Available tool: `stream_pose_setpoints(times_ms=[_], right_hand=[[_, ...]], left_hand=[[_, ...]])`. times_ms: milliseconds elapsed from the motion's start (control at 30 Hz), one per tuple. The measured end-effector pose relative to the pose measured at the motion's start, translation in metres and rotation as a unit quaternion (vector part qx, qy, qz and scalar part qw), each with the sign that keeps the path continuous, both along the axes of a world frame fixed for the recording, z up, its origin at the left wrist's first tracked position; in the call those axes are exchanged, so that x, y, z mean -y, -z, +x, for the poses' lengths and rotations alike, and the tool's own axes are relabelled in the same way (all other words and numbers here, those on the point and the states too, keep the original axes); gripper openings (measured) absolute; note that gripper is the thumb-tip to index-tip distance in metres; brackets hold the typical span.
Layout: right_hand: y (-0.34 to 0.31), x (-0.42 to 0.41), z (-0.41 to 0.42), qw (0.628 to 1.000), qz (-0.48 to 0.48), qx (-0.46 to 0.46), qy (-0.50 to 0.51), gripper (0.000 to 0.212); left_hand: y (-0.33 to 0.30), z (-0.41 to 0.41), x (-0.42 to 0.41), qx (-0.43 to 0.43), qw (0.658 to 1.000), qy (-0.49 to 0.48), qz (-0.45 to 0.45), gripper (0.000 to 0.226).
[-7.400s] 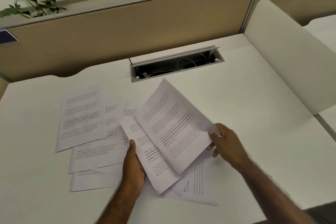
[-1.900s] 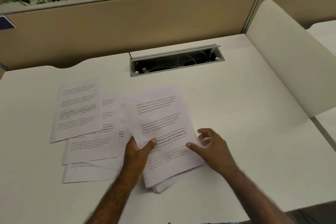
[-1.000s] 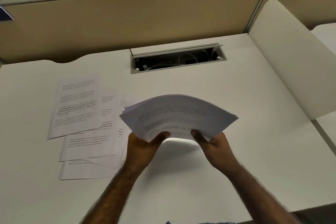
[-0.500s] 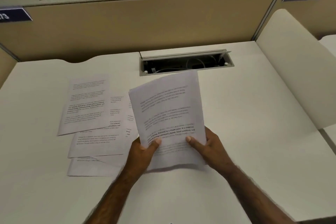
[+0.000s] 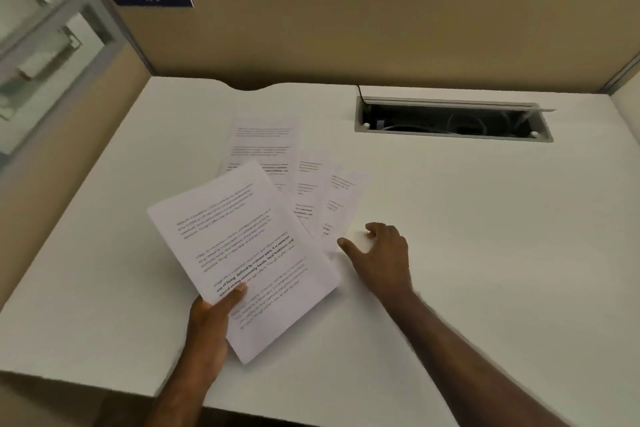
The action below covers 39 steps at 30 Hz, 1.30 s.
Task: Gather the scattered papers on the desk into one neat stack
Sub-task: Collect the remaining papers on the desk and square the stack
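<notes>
A: Start with the big picture. How far along does the gathering look?

B: Past halfway, I'd judge. On the white desk (image 5: 485, 253) there are two groups of paper. The larger is a squared bundle (image 5: 242, 253), lifted at an angle over the left-centre of the desk and covering part of the other sheets.

A: Who has hold of it?

B: The left hand (image 5: 207, 326) pinches its near corner, thumb on top of the printed page, the other fingers hidden beneath.

A: And what is left?

B: A fan of loose sheets (image 5: 277, 156) lying flat behind and to the right of the bundle. At least three overlapping pages show; how many lie under the bundle I cannot tell.

A: The other hand?

B: The right hand (image 5: 381, 253) is empty, fingers loosely spread and curled, fingertips on or just beside the near edge of the rightmost page (image 5: 341, 204). It grips nothing.

A: So the remaining work?

B: Collecting that fan, joining it to the bundle, and squaring the edges into one stack, by my reckoning.
</notes>
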State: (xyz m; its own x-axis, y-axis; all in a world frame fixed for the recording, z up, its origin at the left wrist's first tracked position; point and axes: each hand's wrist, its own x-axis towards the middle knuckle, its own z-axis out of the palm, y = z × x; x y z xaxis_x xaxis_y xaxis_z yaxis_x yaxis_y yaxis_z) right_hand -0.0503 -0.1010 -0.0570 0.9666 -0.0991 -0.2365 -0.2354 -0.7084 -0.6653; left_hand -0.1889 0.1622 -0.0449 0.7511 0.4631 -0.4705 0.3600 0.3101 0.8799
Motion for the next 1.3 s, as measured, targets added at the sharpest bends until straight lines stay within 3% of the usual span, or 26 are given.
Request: stream_pose_setpoints(times_ms=[100, 200, 333, 500, 600, 833, 967, 1067, 1200, 1300], right_hand=[[-0.004, -0.048, 0.006, 0.990, -0.136, 0.005, -0.036, 0.103], [-0.009, -0.080, 0.016, 0.978, -0.204, -0.008, -0.050, 0.122], [-0.011, -0.099, 0.034, 0.972, -0.223, -0.056, -0.055, 0.146], [-0.019, -0.086, 0.059, 0.972, -0.189, -0.135, -0.042, 0.149], [-0.025, -0.067, 0.068, 0.970, -0.165, -0.178, -0.013, 0.136], [-0.026, -0.024, 0.068, 0.980, -0.064, -0.185, 0.028, 0.074], [-0.021, 0.006, 0.065, 0.984, -0.058, -0.170, 0.018, 0.019], [-0.018, 0.035, 0.058, 0.987, -0.074, -0.140, 0.030, 0.025], [-0.021, 0.077, 0.048, 0.991, -0.087, -0.097, 0.042, 0.016], [-0.023, 0.107, 0.040, 0.996, -0.040, -0.053, 0.067, 0.014]], left_hand=[[-0.002, -0.015, -0.027, -0.011, 0.999, -0.031, 0.002, 0.039], [-0.002, -0.023, -0.047, -0.021, 0.999, -0.048, 0.006, 0.040], [-0.002, -0.023, -0.064, -0.023, 0.998, -0.059, 0.002, 0.036], [-0.006, -0.015, -0.075, -0.019, 0.999, -0.046, -0.004, 0.035], [-0.007, -0.007, -0.080, -0.011, 0.999, -0.036, -0.002, 0.035], [-0.006, 0.013, -0.078, 0.004, 1.000, -0.029, -0.007, 0.038], [-0.004, 0.022, -0.070, 0.002, 1.000, -0.016, -0.012, 0.038], [-0.004, 0.025, -0.062, 0.003, 1.000, 0.003, -0.012, 0.038], [0.001, 0.027, -0.052, -0.008, 1.000, 0.021, -0.016, 0.037], [0.004, 0.030, -0.043, -0.012, 0.999, 0.044, -0.022, 0.040]])
